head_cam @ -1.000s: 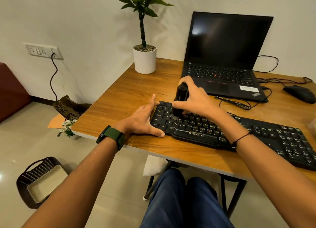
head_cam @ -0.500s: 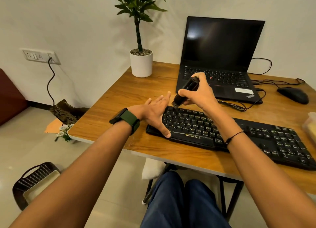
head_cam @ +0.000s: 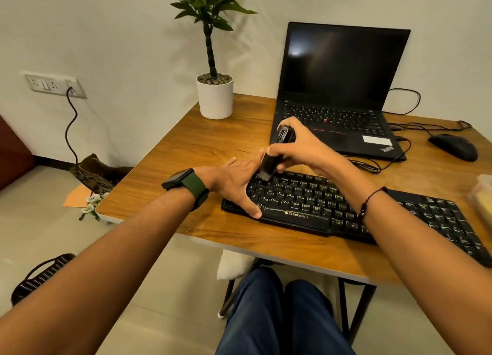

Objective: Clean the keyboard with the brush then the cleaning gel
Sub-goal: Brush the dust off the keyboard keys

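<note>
A person's right hand (head_cam: 300,152) curls around a black brush (head_cam: 274,157), bristles down on the top-left keys of a black keyboard (head_cam: 346,208), while the left hand (head_cam: 237,186) lies flat, fingers straight and thumb spread, pressing the keyboard's left end to the bench (head_cam: 213,146). The brushing step looks under way, with the gel stage yet to come; a pale container (head_cam: 482,194) at the right edge may hold the gel, though its contents cannot be made out. Short strokes along each row, working rightward and flicking debris off the near side, would likely serve best, with the flat hand stopping the board from sliding. Room is tight behind: an open laptop (head_cam: 340,93) and loose cables (head_cam: 372,165) sit just beyond the top row. The keyboard lies near the bench's front edge, with a mouse (head_cam: 452,146) and a potted plant (head_cam: 214,96) well apart.
</note>
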